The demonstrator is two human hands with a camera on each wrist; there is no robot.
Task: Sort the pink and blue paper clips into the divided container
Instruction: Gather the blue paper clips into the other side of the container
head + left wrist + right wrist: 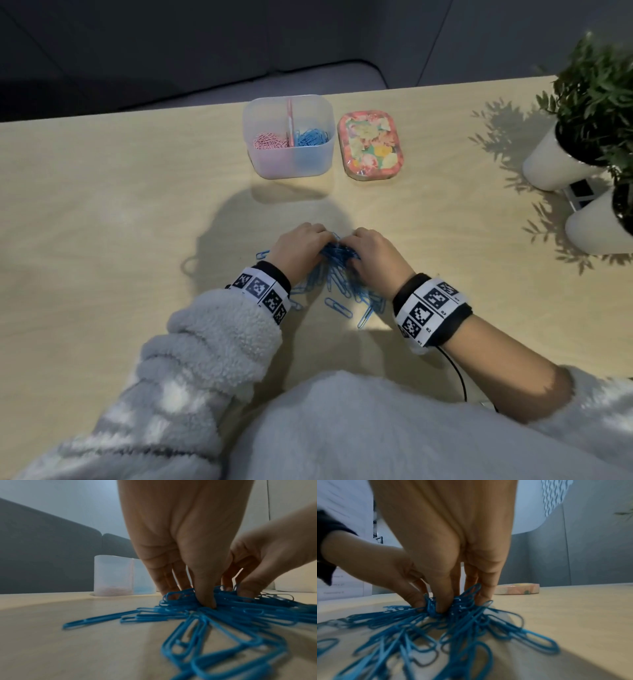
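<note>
A heap of blue paper clips (339,277) lies on the wooden table in front of me. My left hand (308,245) and right hand (366,251) meet over its far end, fingers curled down into it. In the left wrist view the thumb and fingers (205,599) pinch a bunch of blue clips (223,615). The right wrist view shows my right hand's fingers (445,601) bunching the clips (457,626), with the left hand (388,569) beside them. The translucent divided container (291,164) stands farther back, pink clips (270,141) in its left compartment, blue clips (311,137) in its right.
A floral tin (370,147) lies just right of the container. Two white pots with plants (555,161) (599,226) stand at the right edge of the table. A black cable (455,370) runs from my right wrist. A single blue clip (262,254) lies left of the heap.
</note>
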